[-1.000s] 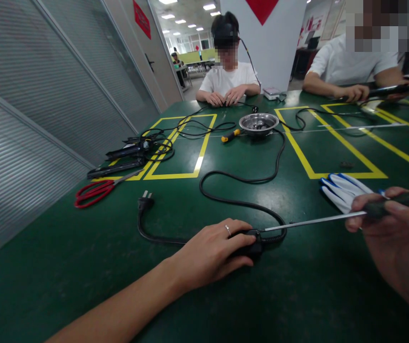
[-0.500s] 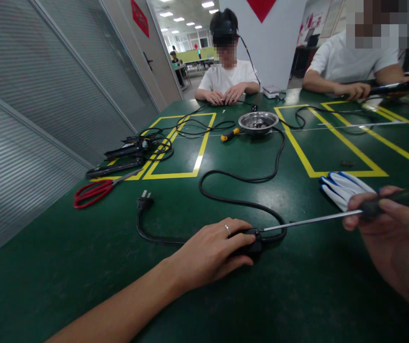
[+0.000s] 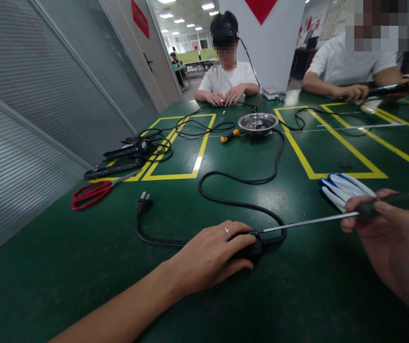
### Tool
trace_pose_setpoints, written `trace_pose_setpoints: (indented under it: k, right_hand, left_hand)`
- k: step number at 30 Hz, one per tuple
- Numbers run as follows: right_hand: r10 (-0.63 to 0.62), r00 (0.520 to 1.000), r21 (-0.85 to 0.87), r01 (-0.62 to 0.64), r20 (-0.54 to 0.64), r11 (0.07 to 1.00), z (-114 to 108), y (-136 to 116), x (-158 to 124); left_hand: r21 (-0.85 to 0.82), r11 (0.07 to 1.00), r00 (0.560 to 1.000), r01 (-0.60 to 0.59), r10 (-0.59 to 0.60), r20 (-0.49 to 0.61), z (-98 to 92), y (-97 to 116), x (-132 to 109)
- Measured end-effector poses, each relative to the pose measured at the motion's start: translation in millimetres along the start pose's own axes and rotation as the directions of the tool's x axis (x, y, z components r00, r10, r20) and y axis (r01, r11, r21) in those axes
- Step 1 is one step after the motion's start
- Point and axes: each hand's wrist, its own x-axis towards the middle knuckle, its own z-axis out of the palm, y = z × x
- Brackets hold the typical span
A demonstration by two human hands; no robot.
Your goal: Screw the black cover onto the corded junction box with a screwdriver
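My left hand (image 3: 211,255), a ring on one finger, lies curled over a small black device (image 3: 253,248) on the green table (image 3: 83,267), pressing it down. A black cord (image 3: 240,180) runs from that device in loops across the table; a second stretch of cord ends in a plug (image 3: 142,203) to the left. My right hand (image 3: 393,243) grips the dark handle of a long screwdriver (image 3: 308,222). Its thin metal shaft reaches left, with the tip at the device's end beside my left fingers.
White and blue gloves (image 3: 343,189) lie behind my right hand. Red scissors (image 3: 92,193) and black tools (image 3: 126,153) lie at the left. A metal bowl (image 3: 258,123) and a yellow-handled screwdriver (image 3: 229,136) sit mid-table. Two people in white shirts work at the far edge.
Hardly anything differs: my right hand with the screwdriver has shifted slightly left, and the view has drifted a little. My left hand stays on the device.
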Motion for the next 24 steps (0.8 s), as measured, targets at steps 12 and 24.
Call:
trace_pose_setpoints:
  k: [12, 24]
  right_hand:
    - [-0.061, 0.997, 0.029, 0.06, 0.041, 0.998, 2.1, -3.0, -3.8]
    - [-0.059, 0.993, 0.003, 0.059, 0.103, 0.998, -0.5, -1.1, -3.0]
  left_hand:
    - [0.019, 0.999, 0.998, 0.033, -0.034, 0.051, -2.1, 3.7, 1.1]
    - [-0.009, 1.0, 0.999, 0.01, -0.009, 0.033, -0.8, 3.4, 0.5]
